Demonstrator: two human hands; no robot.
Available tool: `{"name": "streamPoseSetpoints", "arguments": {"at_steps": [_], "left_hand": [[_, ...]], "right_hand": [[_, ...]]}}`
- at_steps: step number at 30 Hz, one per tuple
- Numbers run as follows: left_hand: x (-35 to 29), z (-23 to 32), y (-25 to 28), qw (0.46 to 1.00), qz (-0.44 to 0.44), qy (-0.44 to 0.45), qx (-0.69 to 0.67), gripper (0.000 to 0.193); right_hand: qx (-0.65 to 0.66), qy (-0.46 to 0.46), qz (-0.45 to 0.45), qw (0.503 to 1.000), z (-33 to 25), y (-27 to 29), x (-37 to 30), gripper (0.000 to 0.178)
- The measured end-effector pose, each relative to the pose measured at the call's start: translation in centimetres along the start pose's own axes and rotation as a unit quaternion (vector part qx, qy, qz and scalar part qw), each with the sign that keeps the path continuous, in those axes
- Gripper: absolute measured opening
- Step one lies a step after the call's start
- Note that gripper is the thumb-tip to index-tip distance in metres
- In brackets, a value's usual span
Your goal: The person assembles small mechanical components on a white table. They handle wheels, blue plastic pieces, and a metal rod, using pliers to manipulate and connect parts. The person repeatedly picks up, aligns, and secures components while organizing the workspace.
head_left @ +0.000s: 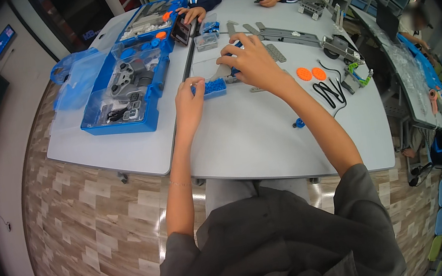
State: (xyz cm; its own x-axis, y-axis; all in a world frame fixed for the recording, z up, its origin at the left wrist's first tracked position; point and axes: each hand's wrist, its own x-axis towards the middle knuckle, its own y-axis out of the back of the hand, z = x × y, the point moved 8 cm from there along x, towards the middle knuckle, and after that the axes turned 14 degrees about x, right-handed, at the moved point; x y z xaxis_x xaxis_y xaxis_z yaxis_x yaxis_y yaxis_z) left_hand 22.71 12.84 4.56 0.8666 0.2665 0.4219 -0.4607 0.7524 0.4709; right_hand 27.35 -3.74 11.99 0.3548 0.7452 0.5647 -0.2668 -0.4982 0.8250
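1. Two hands at work on the blue tray [219, 93] atop the worktop [243, 141]: left hand [189, 99] apparently gripping its left end; right hand [250, 63] beyond its right side, fingers bent, grasp impossible to tell.
2. Could spill small blue pieces [210, 87] with any tilt from the left hand, or with a bump from the right.
3. Mostly hidden under the right hand, just beyond the tray: grey piece [220, 72]. Too small to count: blue pieces.
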Motion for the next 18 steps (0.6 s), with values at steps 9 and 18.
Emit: {"name": "streamPoseSetpoints", "arguments": {"at_steps": [9, 18], "left_hand": [[1.3, -3.0, -2.5, 0.997, -0.051, 0.027, 0.047, 0.025], [1.0, -0.1, -2.0, 0.969, 0.002, -0.064, 0.237, 0.016]], "right_hand": [[0.060, -0.050, 0.015, 0.997, 0.7, 0.3, -1.2, 0.050], [0.163, -0.158, -0.004, 0.974, 2.1, 2.1, -3.9, 0.050]]}}
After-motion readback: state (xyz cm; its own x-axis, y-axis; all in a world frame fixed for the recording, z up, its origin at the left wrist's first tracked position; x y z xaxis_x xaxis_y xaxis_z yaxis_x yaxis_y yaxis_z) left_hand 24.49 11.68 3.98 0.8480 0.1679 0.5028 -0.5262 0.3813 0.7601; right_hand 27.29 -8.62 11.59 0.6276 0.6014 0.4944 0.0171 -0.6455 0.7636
